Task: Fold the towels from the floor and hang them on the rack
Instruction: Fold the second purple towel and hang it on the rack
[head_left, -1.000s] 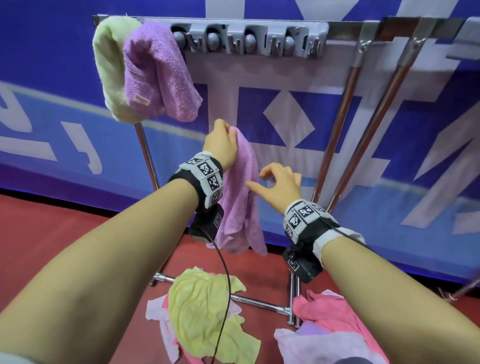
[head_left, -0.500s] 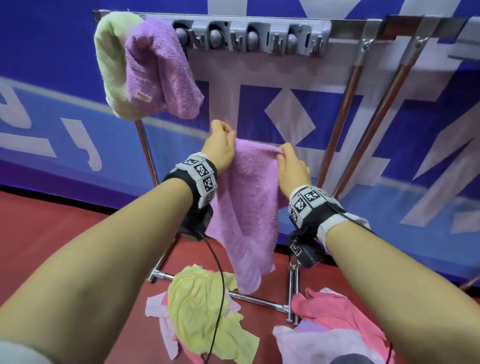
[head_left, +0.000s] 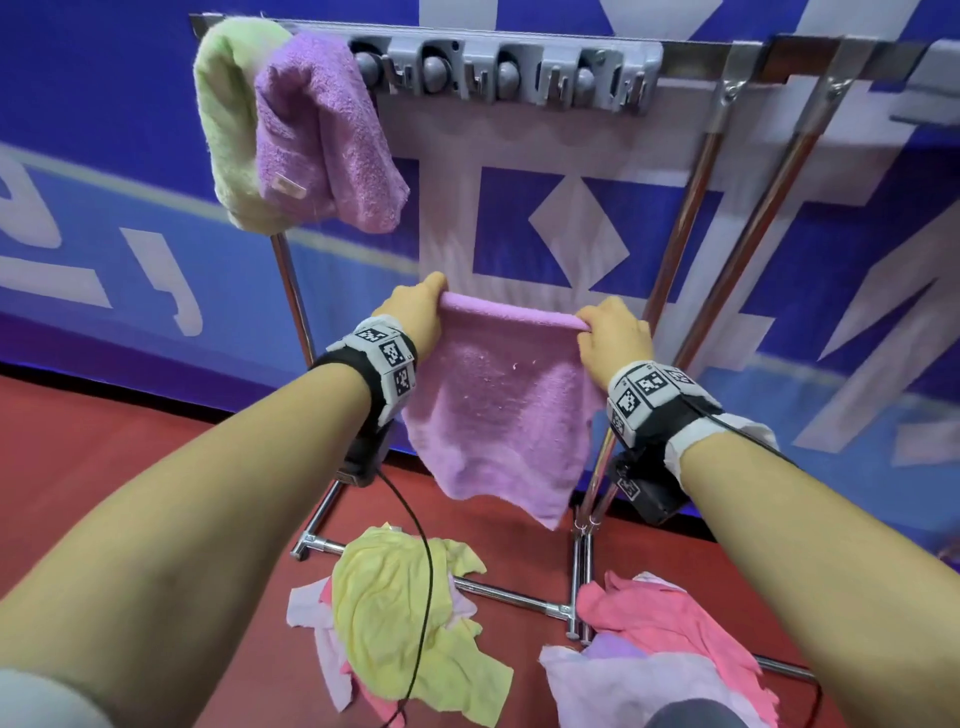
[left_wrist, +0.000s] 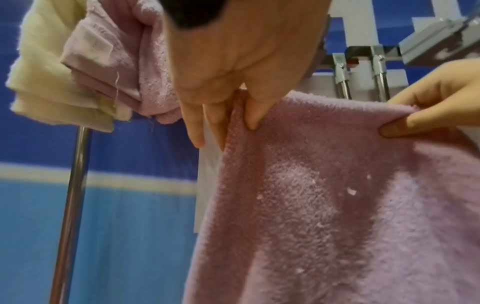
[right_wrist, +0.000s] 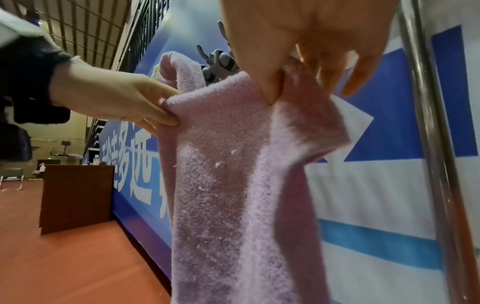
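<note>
Two hands hold one purple towel by its top edge, out in front of the rack: your left hand pinches the left top corner, thumb in front and fingers behind, and your right hand pinches the right top corner the same way. Both grips are closed on cloth; neither hand is free. The top edge runs level, left to right, roughly parallel to the top rail, and the rest hangs straight down, lower hem slanted with its right corner lowest. It already looks doubled over at the top, a rolled fold and not a raw hem, though the layer count is hard to tell. The rail sits well above and behind the grip, so I'd judge the next move as up and away from you. Bare rail shows only right of the grey hook strip, so your right hand is nearer the open stretch. At the left end a green towel and a second purple towel hang folded, touching side by side. The held towel is fluffy terry, limp, flecked with pale lint; it'll sag between the pinches if you let the edge go slack. The rack is shiny metal tube, slick. On the red floor lie a crumpled yellow cloth and a pink cloth, thinner and wrinkled, not yet folded.
</note>
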